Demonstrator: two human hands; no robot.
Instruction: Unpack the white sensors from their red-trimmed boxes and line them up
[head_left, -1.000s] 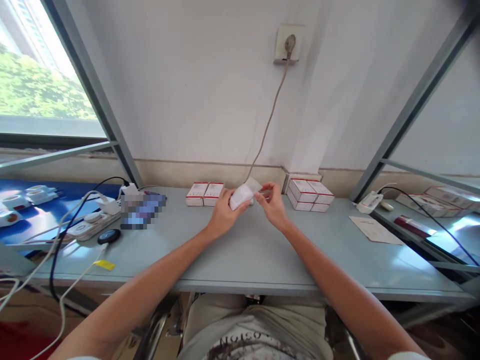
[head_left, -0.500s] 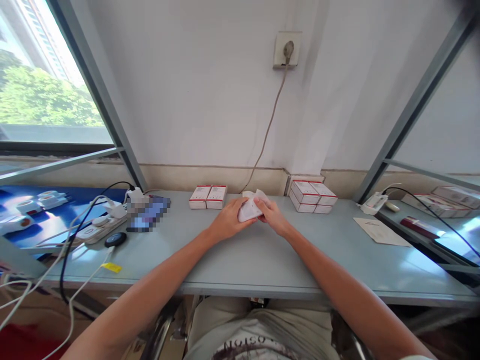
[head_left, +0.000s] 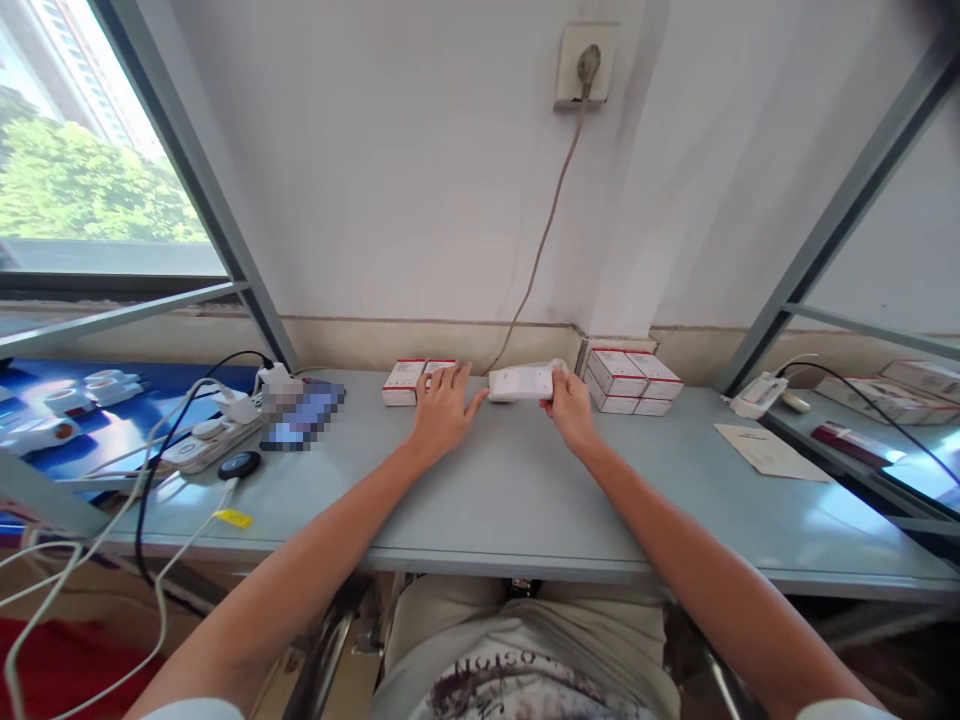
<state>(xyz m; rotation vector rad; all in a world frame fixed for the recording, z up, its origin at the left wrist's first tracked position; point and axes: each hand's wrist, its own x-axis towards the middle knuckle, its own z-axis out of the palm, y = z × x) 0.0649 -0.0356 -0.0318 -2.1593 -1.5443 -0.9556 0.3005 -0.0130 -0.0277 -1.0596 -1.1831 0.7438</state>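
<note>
My right hand [head_left: 571, 406] grips the right end of a flat, white, oblong item in a clear plastic bag [head_left: 523, 382]. It is held just above the back of the grey desk [head_left: 487, 510], its long side running left to right. What kind of item it is cannot be made out. To its left, my left hand [head_left: 442, 415] is open with fingers spread and holds nothing. Its fingers reach over the right one of two small white boxes with red edges [head_left: 403, 376], partly hiding it. Whether they touch that box I cannot tell.
Near my right hand stands a stack of several white-and-red boxes [head_left: 634, 382]. A paper sheet [head_left: 772, 452] lies farther right. On the left are a phone [head_left: 304, 415], a white power strip [head_left: 202, 445], a round black device [head_left: 239, 465] and loose cables. A plugged cord [head_left: 551, 210] hangs down the wall.
Both hands were together on the white bagged item. My left hand has let go and moved left to the boxes, opening; my right hand has shifted right with the item, now turned lengthwise.
</note>
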